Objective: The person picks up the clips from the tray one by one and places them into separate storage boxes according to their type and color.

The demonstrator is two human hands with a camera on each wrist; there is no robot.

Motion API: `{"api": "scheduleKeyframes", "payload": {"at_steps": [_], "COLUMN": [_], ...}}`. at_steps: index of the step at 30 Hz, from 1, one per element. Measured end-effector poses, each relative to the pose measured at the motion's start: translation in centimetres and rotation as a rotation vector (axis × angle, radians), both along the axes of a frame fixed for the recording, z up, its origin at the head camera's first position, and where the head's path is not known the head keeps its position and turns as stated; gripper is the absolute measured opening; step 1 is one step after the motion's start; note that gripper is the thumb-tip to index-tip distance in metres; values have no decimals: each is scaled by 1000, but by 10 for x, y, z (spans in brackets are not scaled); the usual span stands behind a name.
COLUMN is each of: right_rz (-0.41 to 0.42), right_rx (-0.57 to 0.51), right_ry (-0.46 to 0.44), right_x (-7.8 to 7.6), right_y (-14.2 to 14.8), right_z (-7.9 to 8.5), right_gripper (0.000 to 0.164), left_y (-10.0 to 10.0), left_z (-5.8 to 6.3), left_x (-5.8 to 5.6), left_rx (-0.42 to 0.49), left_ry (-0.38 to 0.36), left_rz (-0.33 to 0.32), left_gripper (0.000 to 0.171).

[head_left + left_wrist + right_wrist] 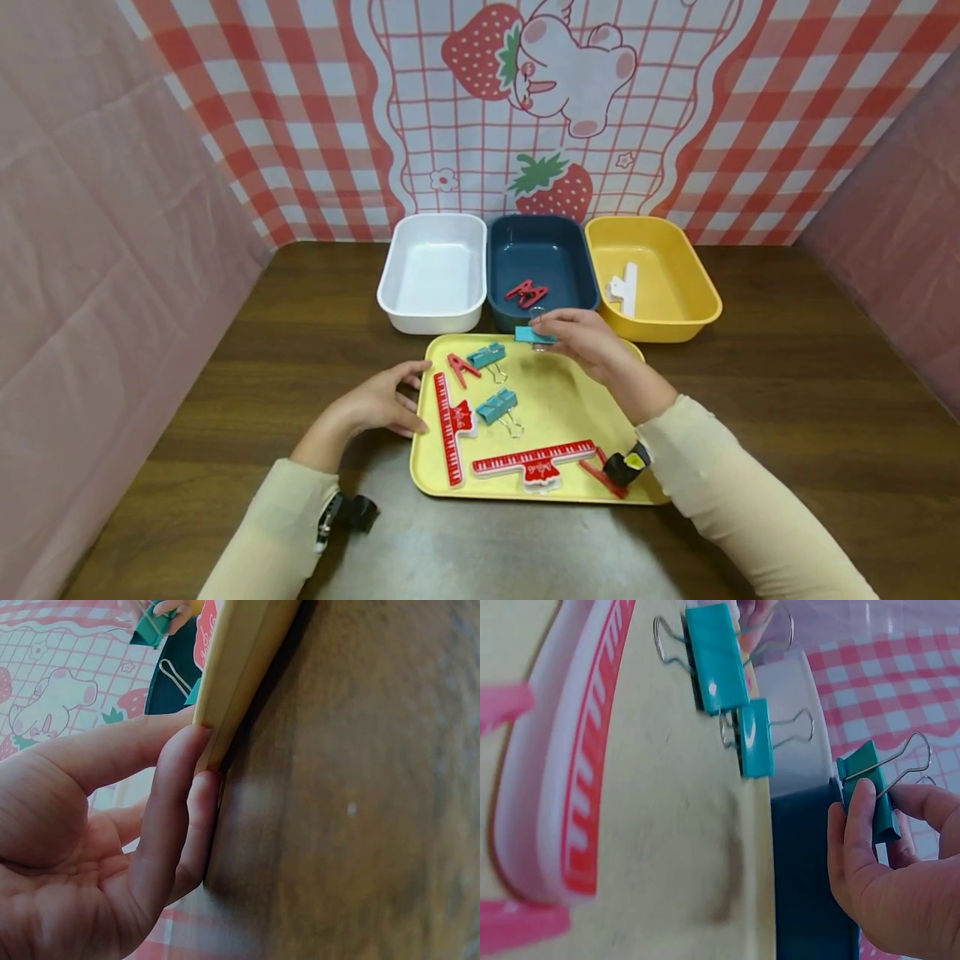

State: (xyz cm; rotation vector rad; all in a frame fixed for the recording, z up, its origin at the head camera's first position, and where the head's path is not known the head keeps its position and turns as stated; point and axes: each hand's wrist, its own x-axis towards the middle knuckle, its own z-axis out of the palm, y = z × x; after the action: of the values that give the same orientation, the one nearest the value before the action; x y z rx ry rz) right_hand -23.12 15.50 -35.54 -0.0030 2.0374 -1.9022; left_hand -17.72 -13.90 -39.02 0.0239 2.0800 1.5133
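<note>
My right hand (592, 342) pinches a teal binder clip (527, 335) above the tray's far edge, just in front of the navy bin (543, 227). In the right wrist view, thumb and fingers press the held clip's body, its wire handles spread out. My left hand (375, 402) touches the left rim of the yellow tray (570, 400) with its fingertips. On the tray lie two more binder clips (498, 406), a red clothespin (463, 369) and two red-and-white ruler clips (450, 433). The right wrist camera partly covers another red clothespin (615, 490).
Behind the tray, a white bin (431, 317), the navy bin and a yellow bin (667, 329) stand side by side. Red clothespins (528, 293) lie in the navy bin, and a white clip (628, 290) lies in the yellow one. A checked cloth hangs behind them.
</note>
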Motion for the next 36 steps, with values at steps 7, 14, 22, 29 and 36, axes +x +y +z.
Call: {"api": "scheduleKeyframes", "payload": {"at_steps": [7, 14, 22, 29, 36], "right_rz": [-13, -65, -109, -112, -115], "right_rx": [1, 8, -35, -34, -44], "right_ry": [23, 23, -2, -4, 20], "right_x": [0, -6, -14, -17, -19], "right_y": [-11, -18, -26, -35, -44], "right_z": [5, 5, 7, 11, 14], "right_gripper": [31, 33, 34, 34, 32], "left_y": [-1, 0, 1, 0, -1], "left_z": [1, 1, 2, 2, 1], "left_x": [0, 1, 2, 2, 1], "left_rx": [14, 7, 9, 21, 39], "left_ry": [7, 6, 8, 6, 11], "left_rz": [-13, -9, -12, -10, -4], "left_gripper": [88, 87, 88, 87, 88]}}
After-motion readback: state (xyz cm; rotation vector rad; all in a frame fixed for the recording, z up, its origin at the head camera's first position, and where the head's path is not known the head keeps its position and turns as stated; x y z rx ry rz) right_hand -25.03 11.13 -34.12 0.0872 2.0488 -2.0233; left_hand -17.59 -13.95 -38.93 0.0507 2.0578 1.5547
